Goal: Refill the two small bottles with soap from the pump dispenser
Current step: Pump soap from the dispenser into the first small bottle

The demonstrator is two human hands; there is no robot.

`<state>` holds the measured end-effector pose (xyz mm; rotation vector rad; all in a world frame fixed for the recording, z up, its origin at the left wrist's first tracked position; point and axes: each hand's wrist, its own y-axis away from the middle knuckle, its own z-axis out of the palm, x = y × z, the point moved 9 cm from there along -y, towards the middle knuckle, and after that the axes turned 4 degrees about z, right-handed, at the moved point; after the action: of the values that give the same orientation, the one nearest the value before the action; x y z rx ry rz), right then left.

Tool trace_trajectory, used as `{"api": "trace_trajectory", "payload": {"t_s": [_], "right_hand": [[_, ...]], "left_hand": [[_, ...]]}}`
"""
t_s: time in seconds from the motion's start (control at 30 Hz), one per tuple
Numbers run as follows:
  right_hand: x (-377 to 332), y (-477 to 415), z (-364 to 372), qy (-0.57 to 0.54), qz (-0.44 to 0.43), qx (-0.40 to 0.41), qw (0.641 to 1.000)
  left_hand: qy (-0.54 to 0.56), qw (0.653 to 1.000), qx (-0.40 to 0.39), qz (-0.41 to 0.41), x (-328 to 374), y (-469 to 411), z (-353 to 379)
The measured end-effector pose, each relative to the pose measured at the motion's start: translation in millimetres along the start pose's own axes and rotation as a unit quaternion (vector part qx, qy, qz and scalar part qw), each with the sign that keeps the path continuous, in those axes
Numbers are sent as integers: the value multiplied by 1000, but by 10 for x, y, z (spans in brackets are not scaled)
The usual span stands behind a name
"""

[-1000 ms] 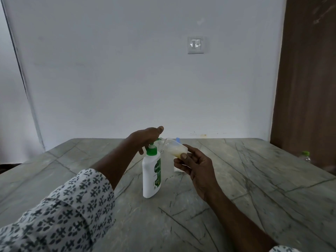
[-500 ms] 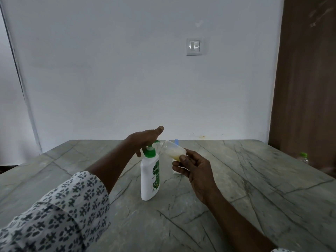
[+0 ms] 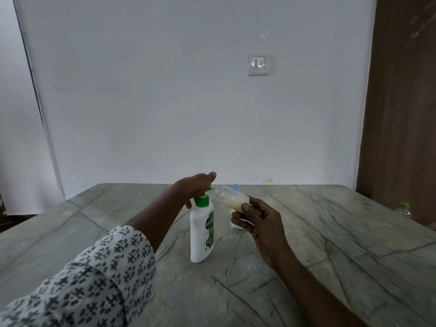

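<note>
Head view: left hand (image 3: 196,188) sits on top of the pump dispenser (image 3: 202,234), fingers curled over its green pump head. Right hand (image 3: 258,221) pinches a small bottle (image 3: 230,197) by its base, tilted, mouth right at the nozzle, about 2 o'clock from the pump, with some yellowish soap inside. The other small bottle (image 3: 235,186), blue cap, stands on the worktop (image 3: 330,256), mostly hidden behind the right hand. Green-capped bottle (image 3: 403,208) sits way off at 3 o'clock
</note>
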<state>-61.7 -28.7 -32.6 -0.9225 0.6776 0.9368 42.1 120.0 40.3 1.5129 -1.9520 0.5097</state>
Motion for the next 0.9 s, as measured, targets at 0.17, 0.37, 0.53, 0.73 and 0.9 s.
{"api": "trace_trajectory", "payload": {"t_s": [0.17, 0.37, 0.53, 0.73, 0.9], "right_hand": [[15, -1, 9, 10, 5, -1, 1000], [11, 6, 14, 9, 7, 1, 1000], [-6, 7, 20, 5, 5, -2, 1000], [-20, -9, 41, 5, 0, -5, 1000], [-8, -2, -9, 22, 1, 9, 1000]], "left_hand": [[8, 1000, 0, -7, -28, -9, 13], [8, 1000, -26, 11, -3, 13, 13], [-43, 999, -19, 12, 88, 32, -78], [-41, 999, -23, 14, 93, 23, -58], [-14, 1000, -15, 7, 25, 2, 17]]}}
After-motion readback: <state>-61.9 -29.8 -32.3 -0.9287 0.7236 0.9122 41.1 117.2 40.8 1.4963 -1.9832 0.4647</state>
